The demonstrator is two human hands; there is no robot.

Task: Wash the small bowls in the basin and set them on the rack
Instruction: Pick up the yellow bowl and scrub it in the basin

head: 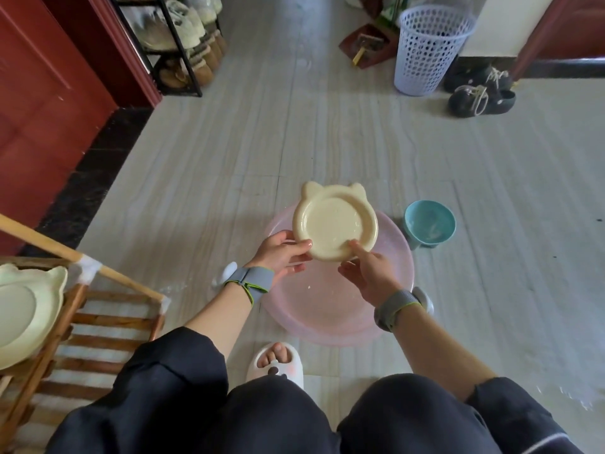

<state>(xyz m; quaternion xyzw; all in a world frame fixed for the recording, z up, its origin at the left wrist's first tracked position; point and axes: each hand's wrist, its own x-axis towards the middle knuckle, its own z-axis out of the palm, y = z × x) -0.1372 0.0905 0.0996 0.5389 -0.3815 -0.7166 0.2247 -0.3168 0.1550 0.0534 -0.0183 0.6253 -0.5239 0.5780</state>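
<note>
A slipper (278, 362) is sitting nearest, just short of the basin (327, 319). The rack (108, 322) is standing to the left, with a green bowl (23, 309) leaning on it. The cream bowl (334, 221) is hanging tilted above the basin, not in it, with its hollow facing the person. It is looking glossy and likely wet, so a push from the rubbing finger against a one-sided grip could be sending it down onto the basin edge or the floor. The left hand (281, 253) is clamping the near-left rim, thumb on top and fingers (293, 268) curled beneath. The right hand (366, 273) is coming in from the near right, its index finger (357, 247) lying straight on the inner wall. Whether its other fingers are gripping underneath, I cannot tell. Beyond, a teal bowl (429, 224) with white smears inside is waiting on the floor beside the basin.
</note>
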